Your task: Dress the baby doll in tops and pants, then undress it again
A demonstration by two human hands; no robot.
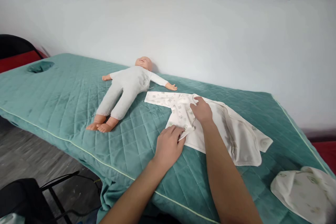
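Observation:
A white baby shirt [181,110] with a small printed pattern lies spread on the green quilted bed cover, one front panel folded open so its plain inside shows. My left hand [169,143] pinches the lower edge of the printed panel between thumb and fingers. Higher up, near the neckline, my right hand [202,109] has its thumb and forefinger closed on the shirt's edge. A baby doll [128,80] with a white cloth body lies on its back to the left of the shirt, its arms spread and one hand close to a sleeve.
The green quilted cover [70,87] spans the bed, which has a face hole [40,67] at the far left. A white printed cloth bundle [304,190] sits at the lower right. A white wall [183,38] runs behind; a black chair [23,199] stands lower left.

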